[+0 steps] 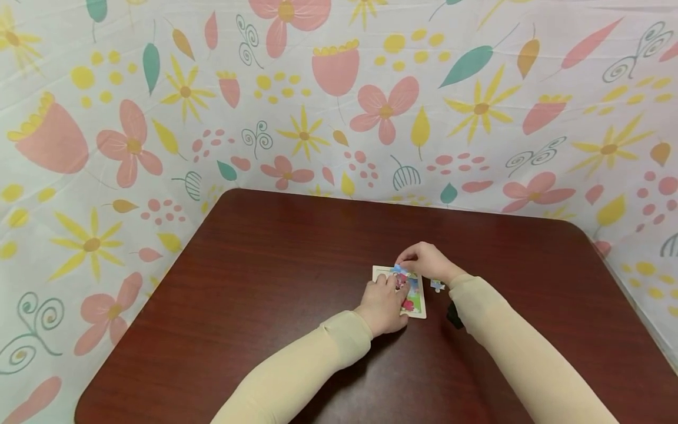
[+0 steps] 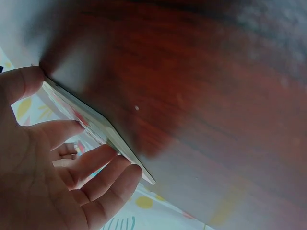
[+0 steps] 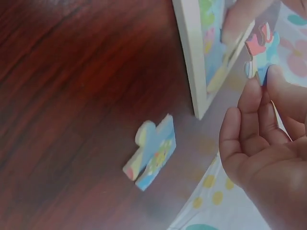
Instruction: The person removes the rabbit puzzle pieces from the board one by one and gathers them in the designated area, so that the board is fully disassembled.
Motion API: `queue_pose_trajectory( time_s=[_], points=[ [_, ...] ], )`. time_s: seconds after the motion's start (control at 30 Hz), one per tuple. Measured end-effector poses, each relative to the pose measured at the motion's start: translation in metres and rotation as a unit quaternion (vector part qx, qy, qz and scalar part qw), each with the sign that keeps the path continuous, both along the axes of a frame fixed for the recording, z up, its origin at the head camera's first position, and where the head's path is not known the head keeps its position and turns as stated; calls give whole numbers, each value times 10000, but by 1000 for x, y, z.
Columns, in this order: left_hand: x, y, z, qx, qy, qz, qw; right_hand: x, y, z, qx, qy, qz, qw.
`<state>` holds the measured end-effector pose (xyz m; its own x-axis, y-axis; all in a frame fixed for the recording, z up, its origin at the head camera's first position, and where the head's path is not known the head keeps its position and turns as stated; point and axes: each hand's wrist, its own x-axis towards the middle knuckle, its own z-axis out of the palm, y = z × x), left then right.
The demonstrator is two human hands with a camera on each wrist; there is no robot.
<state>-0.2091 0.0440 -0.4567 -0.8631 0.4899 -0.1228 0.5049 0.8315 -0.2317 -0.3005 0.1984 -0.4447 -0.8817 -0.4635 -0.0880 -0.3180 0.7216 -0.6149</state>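
Note:
A small jigsaw puzzle in a pale frame [image 1: 422,305] lies on the table, its picture partly covered by my hands. My left hand [image 1: 382,306] rests on it from the left. In the left wrist view, the thumb touches one end of the frame [image 2: 105,123] and the bent fingers lie on its top. Over the far edge, my right hand [image 1: 430,263] pinches a blue and pink puzzle piece [image 3: 262,55] between thumb and fingertips. Another puzzle piece [image 1: 437,285], blue with yellow-green, lies loose to the right of the frame, under the right wrist.
The dark red-brown wooden table [image 1: 265,282] extends around the puzzle. Behind and to the left hangs a white cloth [image 1: 339,135] with flowers and leaves. A black object [image 1: 454,316] shows below the right wrist; its kind is unclear.

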Motion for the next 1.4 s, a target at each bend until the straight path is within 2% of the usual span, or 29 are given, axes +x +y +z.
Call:
queue_pose_trajectory(
  time_s=[0.3, 0.9, 1.13, 1.4],
  points=[
    [1, 0, 1, 56, 2, -16, 10000, 3, 18, 6, 69, 51, 13, 10000],
    [2, -1, 0, 173, 116, -61, 9998, 4, 64, 5, 340, 33, -192, 9992],
    [2, -1, -1, 237, 207, -62, 9995, 10, 80, 7, 429, -107, -327, 9985],
    [1, -1, -1, 193, 88, -62, 9998, 17, 99, 7, 574, -202, -454, 9971]
  ],
)
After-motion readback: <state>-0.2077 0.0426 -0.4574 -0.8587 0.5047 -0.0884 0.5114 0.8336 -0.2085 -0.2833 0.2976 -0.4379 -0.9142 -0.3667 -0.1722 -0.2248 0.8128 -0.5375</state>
